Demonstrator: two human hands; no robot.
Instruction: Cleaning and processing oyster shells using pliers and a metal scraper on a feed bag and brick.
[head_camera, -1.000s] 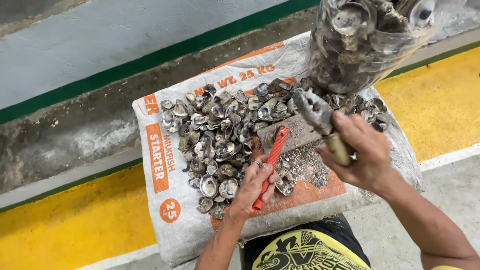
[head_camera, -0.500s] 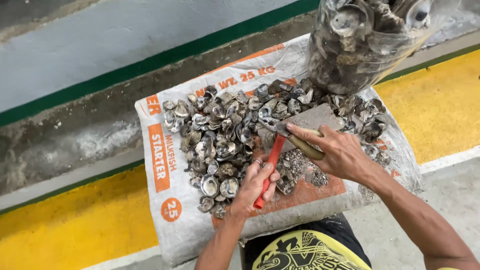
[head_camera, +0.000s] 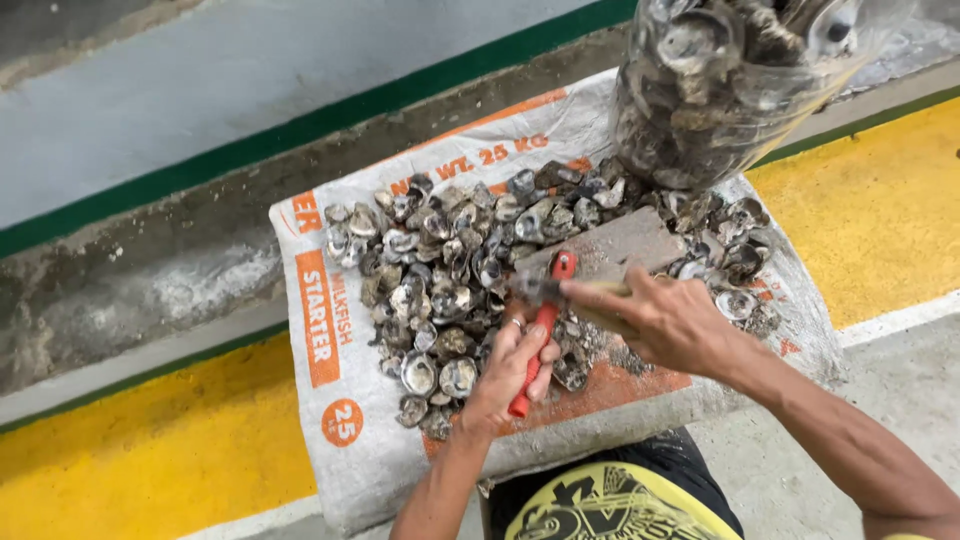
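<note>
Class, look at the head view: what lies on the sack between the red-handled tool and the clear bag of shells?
In the head view, a flat grey stone block and loose shells lie between the red-handled tool and the clear bag.

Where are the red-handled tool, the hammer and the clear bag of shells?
red-handled tool (head_camera: 530, 365): head view, mid-handle.
hammer (head_camera: 528, 288): head view, blurred metal head.
clear bag of shells (head_camera: 700, 90): head view, bag's front wall.

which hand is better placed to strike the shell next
Right. The right hand holds the hammer just above the shell pinned by the red-handled tool, which the left hand grips to steady it.
</note>
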